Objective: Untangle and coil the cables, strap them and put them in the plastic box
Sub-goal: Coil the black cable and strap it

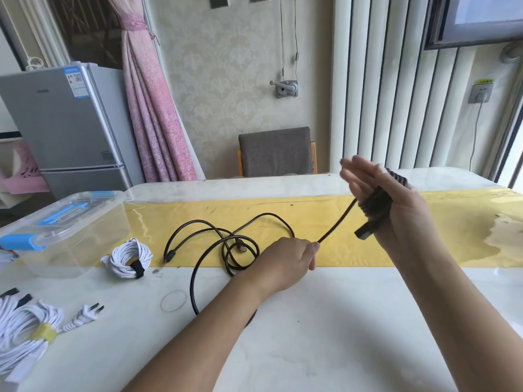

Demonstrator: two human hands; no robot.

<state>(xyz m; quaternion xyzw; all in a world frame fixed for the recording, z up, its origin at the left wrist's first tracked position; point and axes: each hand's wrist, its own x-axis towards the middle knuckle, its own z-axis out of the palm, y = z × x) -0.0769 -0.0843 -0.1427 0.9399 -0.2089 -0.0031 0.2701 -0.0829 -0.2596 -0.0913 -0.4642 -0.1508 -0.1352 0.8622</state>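
A long black cable (226,239) lies in loose tangled loops on the table, its USB end among them. My left hand (283,261) pinches this cable just right of the loops. From there it runs taut up to my right hand (402,213), which is raised with straight fingers. Several turns of the cable form a coil (376,202) around its palm, and a black plug end sticks out below. The clear plastic box (56,222) with blue latches stands closed at the far left.
A white coiled cable (128,257) with a black strap lies beside the box. A larger white cable bundle (25,326) with a yellow strap and plug lies at the near left. A thin clear ring (174,300) lies on the table. A chair (276,151) stands behind it.
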